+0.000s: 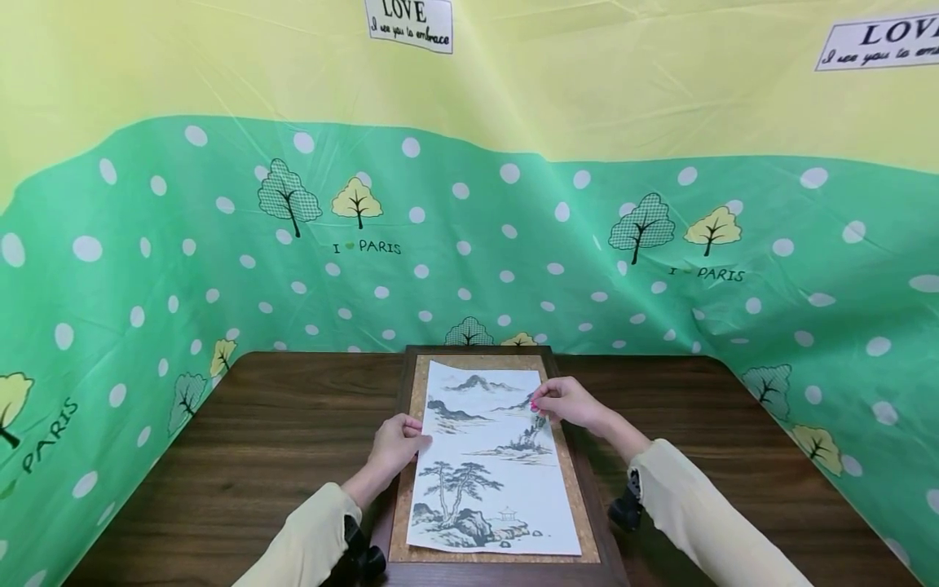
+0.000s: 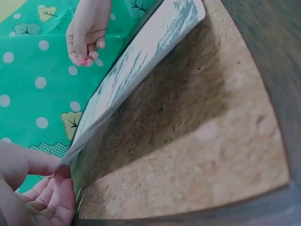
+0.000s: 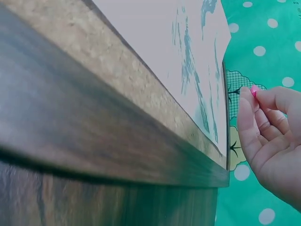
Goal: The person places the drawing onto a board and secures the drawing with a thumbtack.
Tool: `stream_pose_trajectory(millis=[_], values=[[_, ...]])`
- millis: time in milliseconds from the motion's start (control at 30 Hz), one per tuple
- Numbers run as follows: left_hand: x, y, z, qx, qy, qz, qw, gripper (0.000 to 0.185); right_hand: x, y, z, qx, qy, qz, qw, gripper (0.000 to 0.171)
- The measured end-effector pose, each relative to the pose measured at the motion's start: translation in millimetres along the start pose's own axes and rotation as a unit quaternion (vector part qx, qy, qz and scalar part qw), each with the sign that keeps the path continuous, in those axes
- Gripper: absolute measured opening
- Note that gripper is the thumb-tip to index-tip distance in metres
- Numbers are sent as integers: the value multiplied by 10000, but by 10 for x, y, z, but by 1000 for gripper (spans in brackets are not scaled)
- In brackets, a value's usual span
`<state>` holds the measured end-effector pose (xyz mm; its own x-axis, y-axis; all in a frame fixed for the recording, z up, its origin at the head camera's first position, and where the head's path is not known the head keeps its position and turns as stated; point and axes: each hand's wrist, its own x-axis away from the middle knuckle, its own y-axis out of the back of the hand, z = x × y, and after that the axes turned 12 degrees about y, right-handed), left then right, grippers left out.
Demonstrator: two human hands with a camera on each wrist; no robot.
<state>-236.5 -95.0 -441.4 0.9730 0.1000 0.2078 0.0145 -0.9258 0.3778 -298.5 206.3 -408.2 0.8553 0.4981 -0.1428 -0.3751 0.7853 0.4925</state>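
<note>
Landscape print (image 1: 491,456) lies inside the cork-lined frame (image 1: 405,456), w/ cork border showing on all sides of print. Frame sits flat on bench (image 1: 257,440), far edge near green dotted backdrop (image 1: 513,244). Left hand (image 1: 396,444) pinches print's left edge, thumb on top, edge lifted off the cork in left wrist view. Right hand (image 1: 565,401) at print's right edge, fingers curled; can't tell if it's pinching the paper.

Frame (image 1: 499,571) near edge cut off, wall signs (image 1: 876,41) cropped, small print unreadable
</note>
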Motion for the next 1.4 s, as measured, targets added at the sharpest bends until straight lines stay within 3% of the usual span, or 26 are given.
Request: stream_pose_trajectory(millis=[133,433,667,867,1000,1133,1400], values=[[9,1,-1,-188,-56,-33,9998,21,-79,-52,-39,-39,-84,-62,9999,21],[10,28,22,-820,-517,-165,9952,24,-205,-165,-8,111,-49,-122,9999,21],[15,208,42,-1513,-814,-320,9846,26,-235,-174,18,-17,-98,-202,9997,21],[-98,411,128,-1849,-1152,-535,9745,32,-268,-163,-7,-20,-217,-299,9993,19],[-185,514,213,-1691,-1158,-244,9785,44,-294,-174,-28,-38,-260,-296,9992,20],[-222,562,262,-1516,-879,178,9844,58,-315,-192,-25,-32,-244,-253,9994,21],[-245,569,300,-1574,-967,734,9800,69,-357,-223,-56,-250,-406,-319,9984,20]])
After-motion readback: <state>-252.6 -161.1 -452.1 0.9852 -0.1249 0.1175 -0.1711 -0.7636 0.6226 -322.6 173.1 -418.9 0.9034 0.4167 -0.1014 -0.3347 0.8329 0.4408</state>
